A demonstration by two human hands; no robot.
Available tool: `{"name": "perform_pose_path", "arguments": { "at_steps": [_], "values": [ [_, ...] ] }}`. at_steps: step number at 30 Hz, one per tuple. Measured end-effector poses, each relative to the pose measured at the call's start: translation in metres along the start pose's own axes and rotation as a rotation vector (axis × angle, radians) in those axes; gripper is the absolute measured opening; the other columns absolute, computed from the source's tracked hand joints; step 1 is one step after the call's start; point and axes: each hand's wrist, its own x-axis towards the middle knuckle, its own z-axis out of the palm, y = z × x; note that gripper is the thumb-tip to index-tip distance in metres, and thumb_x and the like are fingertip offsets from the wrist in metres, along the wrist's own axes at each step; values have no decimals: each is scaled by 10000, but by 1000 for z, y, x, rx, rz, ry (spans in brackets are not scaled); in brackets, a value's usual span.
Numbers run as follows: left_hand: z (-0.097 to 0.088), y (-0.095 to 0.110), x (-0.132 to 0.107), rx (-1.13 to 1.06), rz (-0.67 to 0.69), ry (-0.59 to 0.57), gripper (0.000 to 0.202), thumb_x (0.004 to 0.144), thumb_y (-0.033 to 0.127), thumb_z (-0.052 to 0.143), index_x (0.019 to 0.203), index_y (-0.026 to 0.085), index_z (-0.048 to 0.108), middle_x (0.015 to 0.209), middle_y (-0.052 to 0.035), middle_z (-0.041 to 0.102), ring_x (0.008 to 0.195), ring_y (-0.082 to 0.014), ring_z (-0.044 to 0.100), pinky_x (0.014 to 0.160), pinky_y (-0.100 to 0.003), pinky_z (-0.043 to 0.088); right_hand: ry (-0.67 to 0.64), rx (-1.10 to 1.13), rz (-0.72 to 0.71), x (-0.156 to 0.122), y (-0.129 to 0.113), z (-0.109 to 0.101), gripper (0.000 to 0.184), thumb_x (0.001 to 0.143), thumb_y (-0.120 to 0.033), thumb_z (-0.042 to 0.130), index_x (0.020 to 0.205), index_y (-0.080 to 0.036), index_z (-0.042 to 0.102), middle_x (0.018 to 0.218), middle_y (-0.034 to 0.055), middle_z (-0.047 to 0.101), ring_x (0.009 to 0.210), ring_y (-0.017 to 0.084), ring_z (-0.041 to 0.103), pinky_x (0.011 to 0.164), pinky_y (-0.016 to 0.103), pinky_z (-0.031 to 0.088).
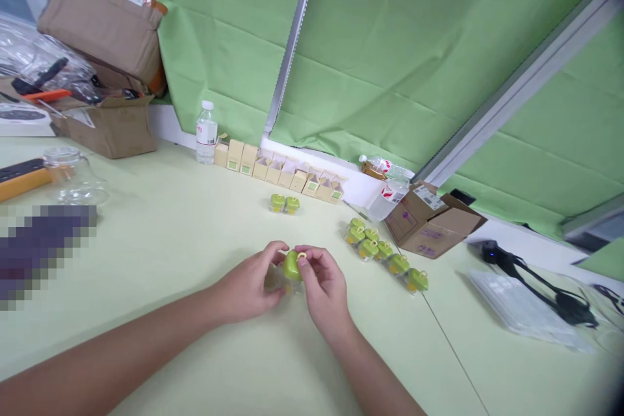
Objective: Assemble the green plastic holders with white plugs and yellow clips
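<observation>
My left hand [253,283] and my right hand [324,286] meet over the pale table [170,253], both closed round one small clear container with a green lid [291,264]. My right fingers pinch a little ring on the lid's top. A row of several like green-lidded containers [385,250] lies to the right of my hands. Two more green-lidded containers [285,203] stand behind them.
A line of small cream boxes [280,170] and a water bottle [206,133] stand along the back edge. A cardboard box [431,221] sits at right, bigger cartons [104,78] at far left, a glass jar [73,175] at left, black cables [536,279] and plastic bags at right.
</observation>
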Motion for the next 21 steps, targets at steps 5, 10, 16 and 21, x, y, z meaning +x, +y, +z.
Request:
{"name": "perform_pose_path", "arguments": {
  "at_steps": [5,10,16,21],
  "values": [
    [0,-5,3,-18,23,-15,596,810,189,607,1335,285,341,1155,-58,632,986,-223,630,848,-345,495,-91,-78,-41,-1,4,1,112,923,-299,590,956,-213,653,1057,79,707,959,212,664,863,352,524],
    [-1,-7,2,16,5,-15,625,818,206,604,1375,290,334,1189,-68,625,1031,-238,623,867,-361,499,-93,-111,-32,1,6,-1,132,930,-316,582,973,-214,654,1063,77,708,970,210,660,870,351,519],
    [-2,-13,1,47,-4,7,701,802,286,668,1412,313,325,1329,-74,569,1222,-267,547,1007,-410,460,165,10,-11,9,-6,-11,157,905,-373,622,910,-216,618,1092,82,699,987,208,644,835,348,528],
    [0,-15,2,65,4,5,657,818,312,664,1397,290,355,1291,-92,589,1194,-278,566,999,-426,465,140,-17,-1,9,-4,-11,171,911,-384,612,917,-213,620,1097,88,697,978,209,648,841,350,531]
  ]
}}
